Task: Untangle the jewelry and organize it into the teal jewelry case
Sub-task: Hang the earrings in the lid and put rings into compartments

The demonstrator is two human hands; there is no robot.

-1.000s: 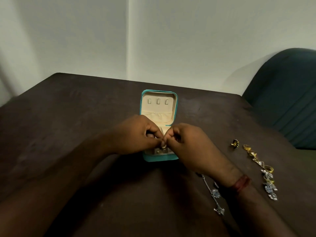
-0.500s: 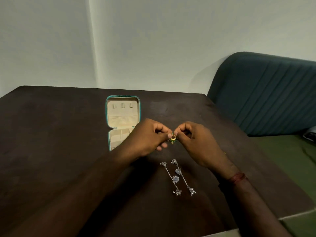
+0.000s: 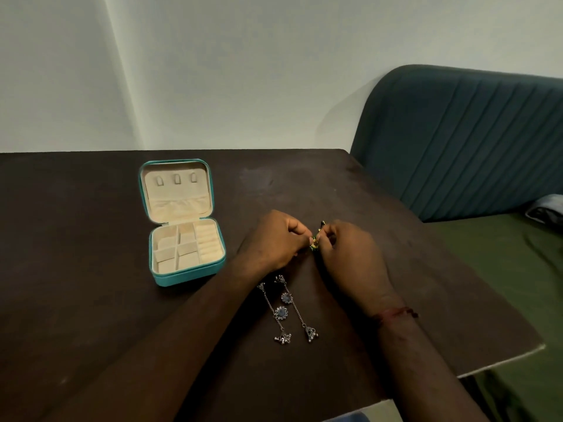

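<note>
The teal jewelry case (image 3: pixel 189 274) lies open on the dark table, its cream compartments showing nothing inside. To its right, my left hand (image 3: pixel 274 242) and my right hand (image 3: pixel 347 251) meet above the table and both pinch a small gold and green piece of jewelry (image 3: pixel 315 242) between their fingertips. Two long silver earrings (image 3: pixel 286 309) with blue stones and small bells lie side by side on the table just below my hands. My right hand hides the table area behind it.
The dark wooden table (image 3: pixel 91 300) ends at a corner on the right (image 3: pixel 539 348). A teal padded chair back (image 3: pixel 457 141) stands beyond it, with a green seat (image 3: pixel 502 269) and a grey object (image 3: pixel 548 208) at the frame's right edge.
My hands left the case and moved right, holding the gold and green piece. The view swung right, so the case now sits left and the row of rings is out of sight.
</note>
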